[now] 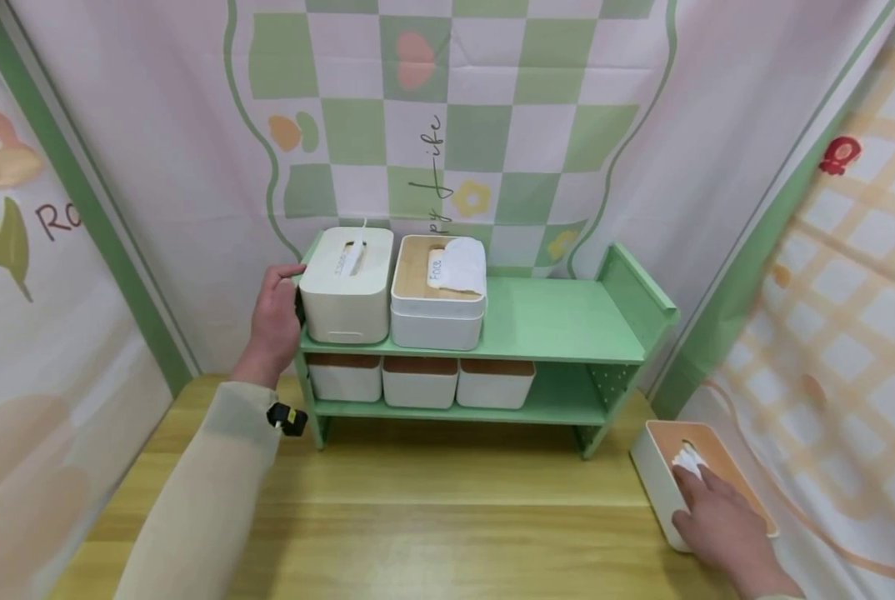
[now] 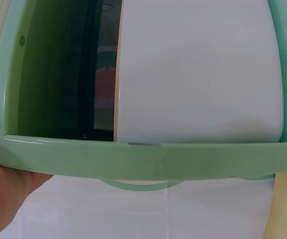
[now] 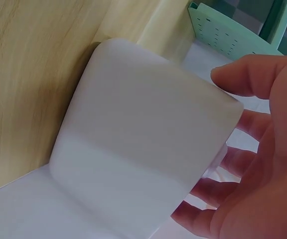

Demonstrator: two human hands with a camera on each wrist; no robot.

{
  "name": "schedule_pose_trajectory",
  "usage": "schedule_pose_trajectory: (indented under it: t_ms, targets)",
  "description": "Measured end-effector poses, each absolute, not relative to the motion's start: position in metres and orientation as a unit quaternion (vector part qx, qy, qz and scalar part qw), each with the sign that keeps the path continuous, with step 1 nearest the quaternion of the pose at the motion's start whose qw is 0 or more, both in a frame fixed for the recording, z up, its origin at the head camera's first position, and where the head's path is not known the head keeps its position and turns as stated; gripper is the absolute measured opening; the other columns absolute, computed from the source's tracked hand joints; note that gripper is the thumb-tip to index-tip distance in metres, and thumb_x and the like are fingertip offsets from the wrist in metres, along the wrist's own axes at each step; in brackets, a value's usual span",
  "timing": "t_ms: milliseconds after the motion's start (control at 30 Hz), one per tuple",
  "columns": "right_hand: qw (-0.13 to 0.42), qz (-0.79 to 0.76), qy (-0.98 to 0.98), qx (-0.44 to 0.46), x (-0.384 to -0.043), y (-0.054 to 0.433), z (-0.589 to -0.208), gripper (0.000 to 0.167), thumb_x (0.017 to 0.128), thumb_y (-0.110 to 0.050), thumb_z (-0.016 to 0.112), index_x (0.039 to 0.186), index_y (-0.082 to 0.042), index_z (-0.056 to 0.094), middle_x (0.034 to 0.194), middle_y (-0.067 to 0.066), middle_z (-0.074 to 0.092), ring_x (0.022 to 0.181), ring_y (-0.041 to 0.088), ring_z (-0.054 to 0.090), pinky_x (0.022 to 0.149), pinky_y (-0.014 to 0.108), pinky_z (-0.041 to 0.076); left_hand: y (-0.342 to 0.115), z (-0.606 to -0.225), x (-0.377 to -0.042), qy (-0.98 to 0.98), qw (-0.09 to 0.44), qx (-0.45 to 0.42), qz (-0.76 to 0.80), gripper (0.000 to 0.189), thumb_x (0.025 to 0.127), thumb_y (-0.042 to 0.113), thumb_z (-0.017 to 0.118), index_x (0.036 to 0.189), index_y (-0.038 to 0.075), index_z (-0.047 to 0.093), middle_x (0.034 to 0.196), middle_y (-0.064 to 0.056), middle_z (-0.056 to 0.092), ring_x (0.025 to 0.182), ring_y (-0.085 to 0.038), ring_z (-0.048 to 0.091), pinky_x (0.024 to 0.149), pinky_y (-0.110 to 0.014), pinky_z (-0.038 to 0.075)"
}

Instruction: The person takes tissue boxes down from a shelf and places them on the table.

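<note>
My left hand grips the left end panel of a green two-tier shelf. In the left wrist view, part of that hand shows below the panel edge. On the right of the table stands a white tissue box with a wood-coloured lid. My right hand lies over this lid, fingertips at the white tissue poking from its slot. The right wrist view shows the fingers spread above the lid side, the thumb apart from them near a corner.
A cream tissue box and a white, wood-lidded box with a tissue marked "Face" stand on the upper tier. Three white boxes line the lower tier. Printed curtains surround the wooden table.
</note>
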State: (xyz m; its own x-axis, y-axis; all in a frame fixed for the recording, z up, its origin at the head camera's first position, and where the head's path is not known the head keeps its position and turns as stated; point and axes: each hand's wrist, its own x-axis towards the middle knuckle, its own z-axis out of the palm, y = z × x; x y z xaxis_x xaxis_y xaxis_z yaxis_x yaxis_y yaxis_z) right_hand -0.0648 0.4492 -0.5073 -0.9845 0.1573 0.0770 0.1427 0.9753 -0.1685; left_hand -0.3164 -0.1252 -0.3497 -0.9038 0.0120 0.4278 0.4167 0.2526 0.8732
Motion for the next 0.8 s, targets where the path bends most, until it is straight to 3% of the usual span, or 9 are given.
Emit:
schedule_pose_trajectory:
  t_ms: [200, 367, 500, 800]
  targets:
    - [0.04, 0.084, -0.994, -0.061, -0.068, 0.453, -0.508, 0.06, 0.089, -0.021, 0.063, 0.14, 0.005, 0.045, 0.14, 0.042, 0.032, 0.119, 0.063, 0.036, 0.08, 0.075, 0.037, -0.125, -0.348, -0.316, -0.77, 0.162, -0.135, -0.603, 0.045, 0.104, 0.028, 0.021, 0.137, 0.006, 0.043, 0.145, -0.015, 0.044, 0.136, -0.029, 0.034, 0.111, -0.05, 0.024]
    - [0.097, 0.077, -0.992, -0.024, -0.075, 0.457, -0.497, 0.054, 0.087, -0.02, 0.068, 0.132, 0.006, 0.052, 0.135, 0.044, 0.038, 0.116, 0.064, 0.039, 0.086, 0.07, 0.038, -0.125, -0.347, -0.315, -0.765, 0.158, -0.136, -0.61, 0.045, 0.104, 0.027, 0.021, 0.137, 0.005, 0.044, 0.145, -0.015, 0.043, 0.137, -0.028, 0.034, 0.111, -0.049, 0.024]
    - [0.146, 0.105, -0.984, -0.017, -0.086, 0.452, -0.471, 0.053, 0.091, -0.021, 0.066, 0.134, 0.006, 0.049, 0.134, 0.043, 0.037, 0.115, 0.062, 0.039, 0.088, 0.071, 0.034, -0.125, -0.348, -0.314, -0.766, 0.157, -0.134, -0.608, 0.046, 0.104, 0.027, 0.021, 0.138, 0.006, 0.044, 0.146, -0.015, 0.043, 0.137, -0.029, 0.034, 0.111, -0.05, 0.024]
    - [0.203, 0.236, -0.95, -0.019, -0.114, 0.394, -0.391, 0.065, 0.097, -0.026, 0.062, 0.15, 0.001, 0.036, 0.132, 0.032, 0.049, 0.108, 0.052, 0.052, 0.082, 0.066, 0.042, -0.124, -0.348, -0.316, -0.768, 0.166, -0.136, -0.603, 0.044, 0.103, 0.025, 0.022, 0.136, 0.005, 0.044, 0.144, -0.015, 0.044, 0.136, -0.028, 0.035, 0.111, -0.048, 0.025]
